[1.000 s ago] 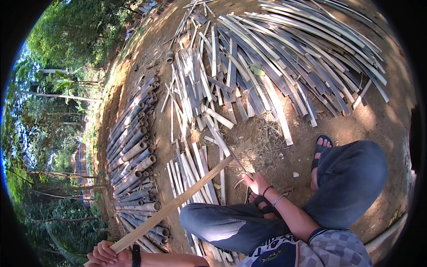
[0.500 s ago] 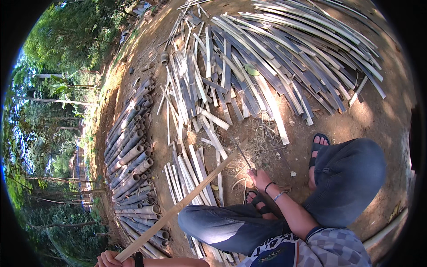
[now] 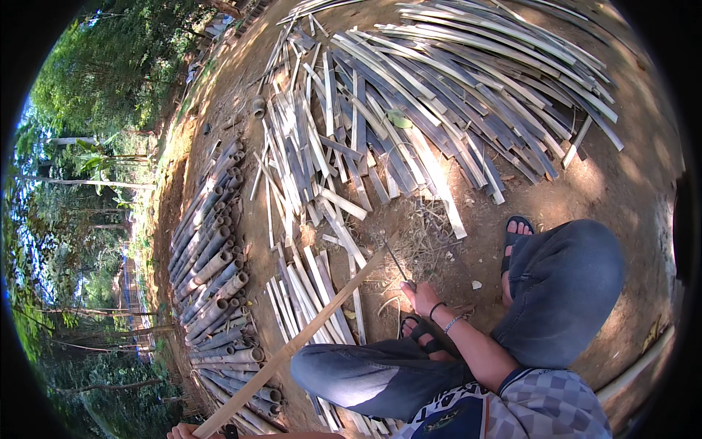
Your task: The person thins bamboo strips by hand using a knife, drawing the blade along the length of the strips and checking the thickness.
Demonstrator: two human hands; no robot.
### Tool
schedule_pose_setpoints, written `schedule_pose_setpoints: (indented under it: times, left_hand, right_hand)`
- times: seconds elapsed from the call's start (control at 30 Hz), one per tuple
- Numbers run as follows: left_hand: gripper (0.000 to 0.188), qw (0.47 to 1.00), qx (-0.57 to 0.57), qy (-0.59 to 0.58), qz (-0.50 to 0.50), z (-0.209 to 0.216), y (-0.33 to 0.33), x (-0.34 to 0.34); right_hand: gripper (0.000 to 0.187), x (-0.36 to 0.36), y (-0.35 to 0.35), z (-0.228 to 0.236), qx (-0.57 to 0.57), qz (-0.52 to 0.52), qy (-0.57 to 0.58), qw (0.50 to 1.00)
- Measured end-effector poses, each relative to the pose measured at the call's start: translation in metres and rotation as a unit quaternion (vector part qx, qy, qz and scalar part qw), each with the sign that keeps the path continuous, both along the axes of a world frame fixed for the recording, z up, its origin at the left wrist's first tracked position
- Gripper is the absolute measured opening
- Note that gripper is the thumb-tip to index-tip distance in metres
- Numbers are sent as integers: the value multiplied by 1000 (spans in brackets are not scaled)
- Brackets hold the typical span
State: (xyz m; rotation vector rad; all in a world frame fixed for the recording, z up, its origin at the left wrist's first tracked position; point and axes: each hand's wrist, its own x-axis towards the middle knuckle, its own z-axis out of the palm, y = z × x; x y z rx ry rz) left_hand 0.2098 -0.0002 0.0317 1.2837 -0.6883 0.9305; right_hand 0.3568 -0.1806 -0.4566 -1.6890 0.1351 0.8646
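Observation:
My left hand, partly cut off by the lower edge, is closed around the near end of a long, pale bamboo strip. The strip slants up and to the right, passing beside my left knee. Close to its far end, my right hand grips the handle of a knife. The thin dark blade points up and left and meets the strip near its tip; I cannot tell whether the edge cuts into it.
Split bamboo slats lie in a broad heap ahead, with a smaller bundle by my left knee. Cut bamboo poles are stacked on the left. Shavings litter the ground before my sandalled feet. A pole lies at lower right.
My left hand has moved lower, toward the picture's bottom edge, and the strip's near end with it. My right hand keeps its grip on the knife. The whole view has shifted slightly.

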Motion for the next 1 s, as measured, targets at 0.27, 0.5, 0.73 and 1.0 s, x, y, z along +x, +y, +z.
schedule_pose_setpoints:
  times: [0.27,0.5,0.73,1.0]
  left_hand:
    - [50,1000,-16,7,-22,1,8,1]
    - [50,1000,-16,11,-17,1,7,-4]
    - [51,1000,-8,7,-14,1,8,-7]
    - [51,999,-22,8,-26,-1,9,-3]
  right_hand:
    - [61,-5,4,-30,-78,-30,-59,995]
    - [65,-3,-4,-2,-23,34,-21,999]
    - [67,9,-12,-14,-46,-7,113,993]
    - [66,-1,-2,-34,-40,-15,-49,998]
